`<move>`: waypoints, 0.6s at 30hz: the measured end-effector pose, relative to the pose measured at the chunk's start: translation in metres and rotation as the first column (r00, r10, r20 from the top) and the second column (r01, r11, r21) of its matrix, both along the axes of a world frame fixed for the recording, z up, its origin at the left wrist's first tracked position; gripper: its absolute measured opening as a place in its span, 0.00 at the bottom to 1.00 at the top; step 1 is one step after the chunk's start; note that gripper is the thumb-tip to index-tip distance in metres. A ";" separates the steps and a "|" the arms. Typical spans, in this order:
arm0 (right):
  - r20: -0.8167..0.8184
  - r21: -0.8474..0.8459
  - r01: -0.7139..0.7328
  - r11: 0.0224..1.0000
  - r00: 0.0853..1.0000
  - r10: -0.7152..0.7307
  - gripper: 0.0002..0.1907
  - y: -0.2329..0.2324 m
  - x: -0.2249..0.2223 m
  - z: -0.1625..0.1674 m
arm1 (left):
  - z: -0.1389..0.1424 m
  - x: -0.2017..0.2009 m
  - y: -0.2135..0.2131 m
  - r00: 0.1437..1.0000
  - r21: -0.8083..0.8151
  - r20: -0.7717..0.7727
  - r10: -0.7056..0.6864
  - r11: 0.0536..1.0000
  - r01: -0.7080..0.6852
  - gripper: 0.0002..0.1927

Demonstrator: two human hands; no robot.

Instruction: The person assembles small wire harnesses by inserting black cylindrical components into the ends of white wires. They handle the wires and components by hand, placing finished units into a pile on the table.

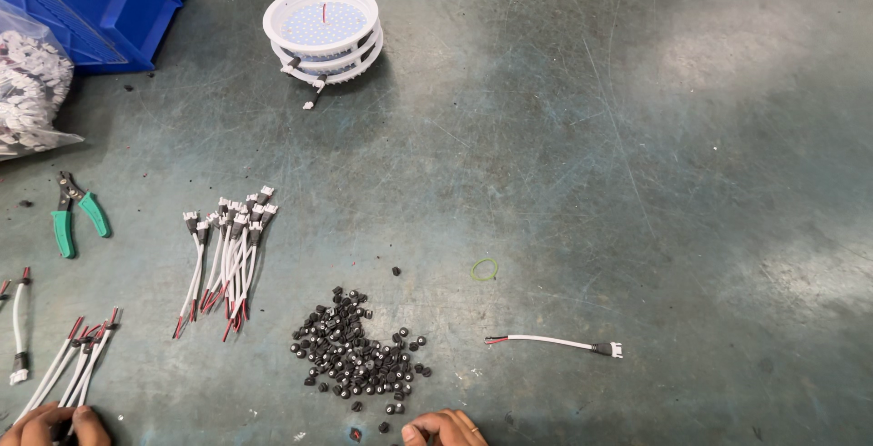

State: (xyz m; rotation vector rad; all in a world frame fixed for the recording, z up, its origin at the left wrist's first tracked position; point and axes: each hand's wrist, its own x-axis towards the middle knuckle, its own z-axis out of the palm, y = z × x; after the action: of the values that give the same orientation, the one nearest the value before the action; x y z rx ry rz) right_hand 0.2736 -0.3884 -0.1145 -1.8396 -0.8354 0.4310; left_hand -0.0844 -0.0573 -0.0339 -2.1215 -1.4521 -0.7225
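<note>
Head: L hand (50, 426), R hand (443, 429) at table's (637, 182) near edge, maybe pinching.

At the bottom edge, the left hand (55, 425) is closed on white cables (77, 364), while the right hand (443, 429) is rested beside a pile of small black caps (356, 350). A single cable (556, 343) is laid apart.

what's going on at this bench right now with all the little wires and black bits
A person works at a worn table. The left hand touches a bundle of white cables at the near edge. The right hand rests by a pile of small black parts. Another cable bundle, green pliers, one loose cable and stacked round white discs lie untouched.
</note>
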 end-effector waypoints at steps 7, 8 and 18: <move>0.009 0.025 0.013 1.000 1.000 -0.013 0.12 0.001 -0.001 -0.003 | 0.001 0.001 0.000 1.000 0.004 0.000 0.000 1.000 0.000 0.06; 0.010 0.037 0.013 0.999 1.000 -0.013 0.13 0.001 -0.001 -0.003 | 0.001 0.000 0.000 1.000 0.007 0.001 0.000 1.000 0.000 0.06; 0.006 0.033 0.029 0.999 1.000 -0.029 0.12 0.002 -0.001 -0.001 | 0.000 0.000 0.000 0.999 -0.028 0.041 -0.009 1.000 0.010 0.06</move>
State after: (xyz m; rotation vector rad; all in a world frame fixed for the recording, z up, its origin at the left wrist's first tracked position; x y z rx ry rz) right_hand 0.2724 -0.3863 -0.1156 -1.8210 -0.8146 0.3908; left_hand -0.0849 -0.0577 -0.0338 -2.1480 -1.4829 -0.7575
